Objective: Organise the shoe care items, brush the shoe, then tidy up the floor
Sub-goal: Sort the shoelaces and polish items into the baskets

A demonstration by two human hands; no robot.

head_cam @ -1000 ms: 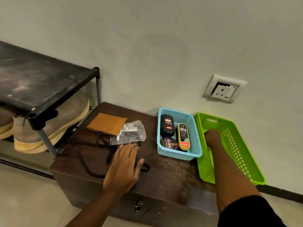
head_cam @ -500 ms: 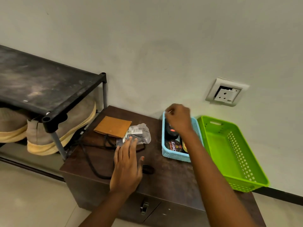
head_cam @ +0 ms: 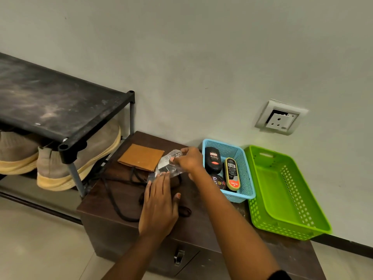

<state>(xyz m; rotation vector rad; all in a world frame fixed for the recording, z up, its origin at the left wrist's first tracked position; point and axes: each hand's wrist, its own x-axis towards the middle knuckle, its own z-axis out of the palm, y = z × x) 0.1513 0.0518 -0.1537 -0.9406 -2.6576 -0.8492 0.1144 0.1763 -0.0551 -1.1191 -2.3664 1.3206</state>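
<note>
head view: a low dark cabinet (head_cam: 193, 231) was pictured against a pale wall, with two open baskets set at the right end of its top. a clear packet (head_cam: 168, 165) was pinched at its far edge by the curled fingers of the right hand (head_cam: 188, 160). the left hand (head_cam: 159, 207) was laid flat, fingers straight and close together, with the fingertips on the packet's near edge. the packet was seen near the middle of the cabinet top, just right of a tan folded piece (head_cam: 141, 157) and just left of the blue basket (head_cam: 230, 149). a black cord (head_cam: 115, 199) was looped across the top, passing under the left hand and running out toward the cabinet's left edge.

a black bottle (head_cam: 213, 160), a yellow tube (head_cam: 232, 174) and a round tin (head_cam: 219, 181) were packed along the blue basket's left side, and its mesh floor was shown along the right. the green basket (head_cam: 282, 190) was set just beside it at the cabinet's right end, its floor in full view. whether it overhung the edge could not be told. a strip of dark top was seen between the two forearms, along the front edge.

a shoe rack (head_cam: 60, 110) was stood hard by the cabinet's left edge, with pale shoes (head_cam: 80, 164) tucked under its shelf. open floor (head_cam: 40, 239) was shown in front of both. a wall socket (head_cam: 281, 118) was mounted above the baskets.
</note>
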